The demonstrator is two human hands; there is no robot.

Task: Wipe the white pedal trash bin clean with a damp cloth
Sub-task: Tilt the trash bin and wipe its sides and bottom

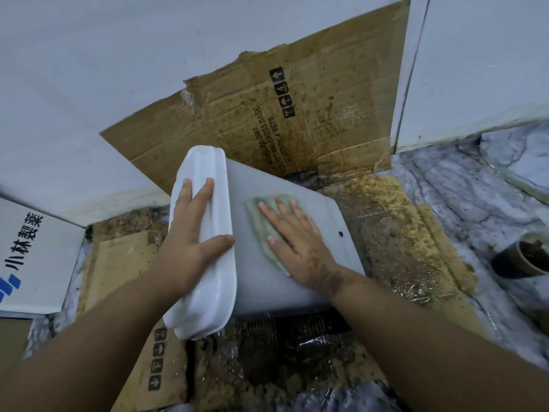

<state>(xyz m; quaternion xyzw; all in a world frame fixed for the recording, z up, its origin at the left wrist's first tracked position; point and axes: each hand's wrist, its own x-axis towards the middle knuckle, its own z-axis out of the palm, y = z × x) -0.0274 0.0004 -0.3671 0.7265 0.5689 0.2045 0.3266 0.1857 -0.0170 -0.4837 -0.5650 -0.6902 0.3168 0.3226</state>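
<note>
The white pedal trash bin (320,215) lies on its side on wet, dirty cardboard, its glossy lid (205,292) facing left. My left hand (190,236) holds the lid, fingers over its top and thumb curled round its right edge. My right hand (294,242) lies flat with straight, spread fingers on a greenish damp cloth (258,215), pressing it against the bin's upward-facing side. A small dark hole shows on the bin near its base end.
Stained cardboard (297,114) leans against the white wall behind the bin. More soiled cardboard (401,233) covers the marble floor beneath. A white box with blue print (32,251) sits at left. A dark muddy cup (525,257) stands at right.
</note>
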